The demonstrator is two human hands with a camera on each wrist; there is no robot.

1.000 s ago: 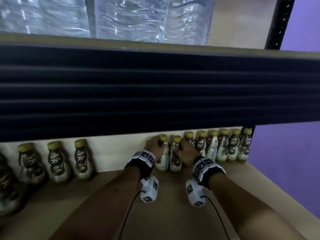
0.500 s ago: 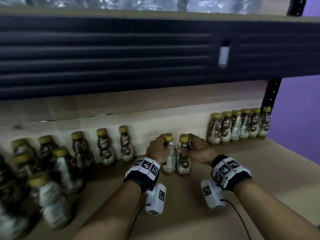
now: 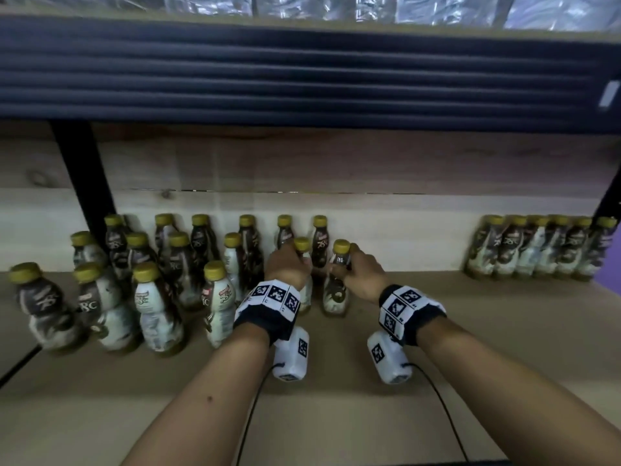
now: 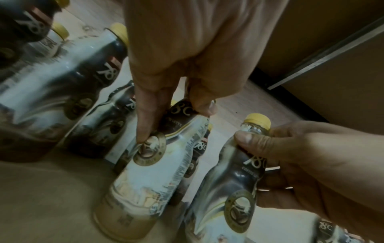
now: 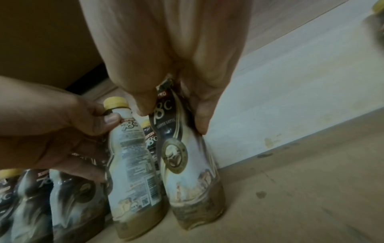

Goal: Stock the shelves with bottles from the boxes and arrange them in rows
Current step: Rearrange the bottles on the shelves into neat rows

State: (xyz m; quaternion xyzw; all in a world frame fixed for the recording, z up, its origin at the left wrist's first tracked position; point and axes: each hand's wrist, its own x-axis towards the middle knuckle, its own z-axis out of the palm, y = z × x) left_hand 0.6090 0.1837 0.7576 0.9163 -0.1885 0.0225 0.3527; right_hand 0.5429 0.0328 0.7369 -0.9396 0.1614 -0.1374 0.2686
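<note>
Two coffee bottles with yellow caps stand side by side on the wooden shelf [image 3: 487, 331]. My left hand [image 3: 295, 264] grips the left bottle [image 3: 304, 299] by its neck; the left wrist view shows its fingers [image 4: 145, 121] curled round that bottle [image 4: 149, 172]. My right hand [image 3: 342, 267] grips the right bottle [image 3: 334, 294] just under its cap, and its fingers [image 5: 201, 115] wrap that bottle [image 5: 187, 164] in the right wrist view. Both bottles are upright, with their bases at the shelf board, in front of the back row.
A cluster of several like bottles [image 3: 151, 287] fills the shelf to the left, close to my left hand. Another tight row [image 3: 537, 250] stands at the back right. A black post [image 3: 84, 176] rises at left. The dark upper shelf edge [image 3: 302, 72] hangs overhead.
Both hands have carried their two bottles leftward, away from the right-hand row, and now hold them beside the left cluster. The grips have not changed.
</note>
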